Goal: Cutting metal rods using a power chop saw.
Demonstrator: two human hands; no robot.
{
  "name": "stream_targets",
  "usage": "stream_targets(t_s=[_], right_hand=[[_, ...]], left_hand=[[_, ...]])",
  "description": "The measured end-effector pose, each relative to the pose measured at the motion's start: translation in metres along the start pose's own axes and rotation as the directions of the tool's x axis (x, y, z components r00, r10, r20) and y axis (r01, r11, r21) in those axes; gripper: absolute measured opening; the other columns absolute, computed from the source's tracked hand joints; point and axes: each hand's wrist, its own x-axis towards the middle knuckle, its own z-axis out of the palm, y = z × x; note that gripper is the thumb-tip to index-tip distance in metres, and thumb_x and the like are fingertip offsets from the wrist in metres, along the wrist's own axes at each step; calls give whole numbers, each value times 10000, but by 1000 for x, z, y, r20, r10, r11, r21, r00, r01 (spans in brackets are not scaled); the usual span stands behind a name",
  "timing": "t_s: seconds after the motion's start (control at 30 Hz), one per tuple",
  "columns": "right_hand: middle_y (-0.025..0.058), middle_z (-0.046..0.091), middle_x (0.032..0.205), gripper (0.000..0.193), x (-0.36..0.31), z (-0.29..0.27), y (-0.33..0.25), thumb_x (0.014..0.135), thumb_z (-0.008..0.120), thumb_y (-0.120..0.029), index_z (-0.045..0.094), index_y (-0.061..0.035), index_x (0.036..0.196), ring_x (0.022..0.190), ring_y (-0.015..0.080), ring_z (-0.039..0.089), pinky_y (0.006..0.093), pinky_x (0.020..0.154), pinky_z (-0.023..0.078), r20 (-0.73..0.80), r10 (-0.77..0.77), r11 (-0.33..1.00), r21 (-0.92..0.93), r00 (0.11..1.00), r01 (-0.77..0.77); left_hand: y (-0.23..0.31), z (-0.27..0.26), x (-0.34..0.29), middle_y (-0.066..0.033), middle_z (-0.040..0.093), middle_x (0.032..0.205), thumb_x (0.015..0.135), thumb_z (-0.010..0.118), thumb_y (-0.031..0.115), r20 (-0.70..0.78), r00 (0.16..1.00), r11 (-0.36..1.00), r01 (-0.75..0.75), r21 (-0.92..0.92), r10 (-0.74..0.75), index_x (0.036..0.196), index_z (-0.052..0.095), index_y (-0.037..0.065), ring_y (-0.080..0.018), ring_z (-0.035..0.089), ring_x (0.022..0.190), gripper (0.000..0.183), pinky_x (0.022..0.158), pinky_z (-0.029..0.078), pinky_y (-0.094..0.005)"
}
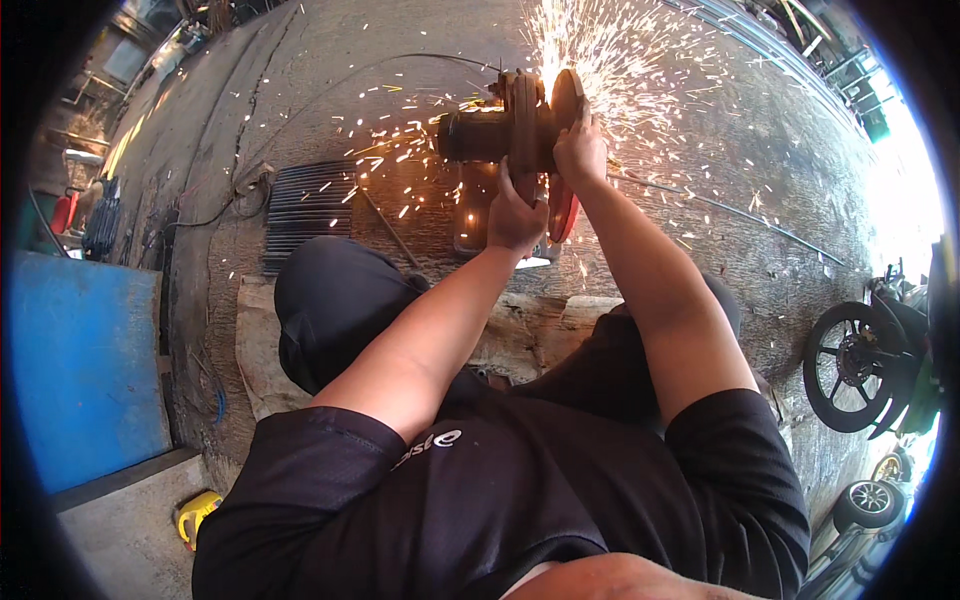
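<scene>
A dark cut-off saw, with a thick round motor body and upright disc-shaped parts, stands on the floor in front of my bent knees. Bright sparks spray from its far side, fanning forward and to the right. My left hand is closed around a near part of the saw, thumb up along it. Against the disc-shaped part on the right, my right hand has its fingers curled, and what lies inside its grip is hidden. Below that hand shows a red edge. The cutting point is hidden by the saw and glare.
To the left of the saw lies a row of dark metal rods. A thin rod stretches right across the floor, and a cable curves at the left. Also around are a blue panel, a yellow object and a motorcycle wheel.
</scene>
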Motion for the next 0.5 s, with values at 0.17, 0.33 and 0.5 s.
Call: stream_targets(t_s=[0.17,0.33,0.5], right_hand=[[297,507,1167,652,-2,5,5,815,542,-155,265,-5,1386,1050,444,532,484,883,453,-63,1,999,38,998,1],[304,556,1115,581,-1,10,12,795,581,-192,364,77,1261,1021,438,555,457,875,458,-106,83,994,74,991,-76],[290,606,1012,461,-4,10,14,770,620,-234,482,47,1108,960,441,588,468,861,466,-90,117,989,97,989,-109]], left_hand=[[-9,6,7,-207,629,920,737,611,172,-114,985,991,-133,-20,129,1404,182,18,-324,638,859,808,787,498,-412],[0,1,1,-233,622,933,752,663,275,22,998,992,61,-113,-59,1396,194,10,-365,629,889,839,797,495,-431],[11,-5,-2,-308,602,1006,746,628,238,-49,999,1000,12,-17,-13,1387,211,29,-433,613,921,793,803,493,-468]])
